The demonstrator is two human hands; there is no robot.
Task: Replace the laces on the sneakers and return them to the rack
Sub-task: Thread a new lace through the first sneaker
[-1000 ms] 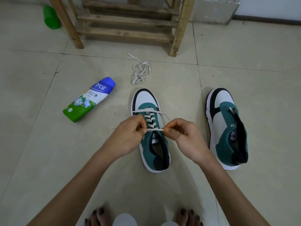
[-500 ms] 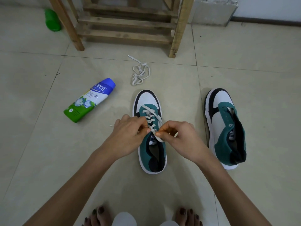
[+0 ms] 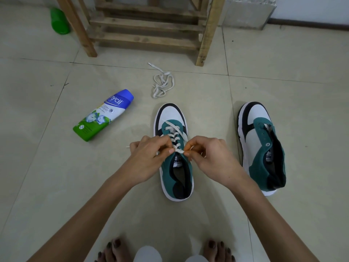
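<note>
Where pale beige floor tiles (image 3: pixel 283 72) spread across the room, crossed by thin grout lines, a teal, white and black sneaker (image 3: pixel 170 114) stands with its toe pointing away from the person. The left hand (image 3: pixel 149 159) and the right hand (image 3: pixel 209 157) meet over its tongue, each pinching the white lace (image 3: pixel 174 132) with curled fingers at the top eyelets. The second sneaker (image 3: pixel 260 144), with no lace in its eyelets, stands on the tiles well apart to the right, roughly parallel. A loose lace (image 3: pixel 162 85) lies bunched on the floor between the laced shoe's toe and the wooden rack (image 3: pixel 147 29) at the far side. A Nycil powder bottle (image 3: pixel 103 115) lies on its side to the left. A green bottle (image 3: pixel 59 22) sits beside the rack's left leg. Right of the rack, a grey concrete block (image 3: pixel 249 12) stands against a white wall (image 3: pixel 311 6) with dark skirting. Bare toes (image 3: pixel 113 250) show at the bottom edge.
</note>
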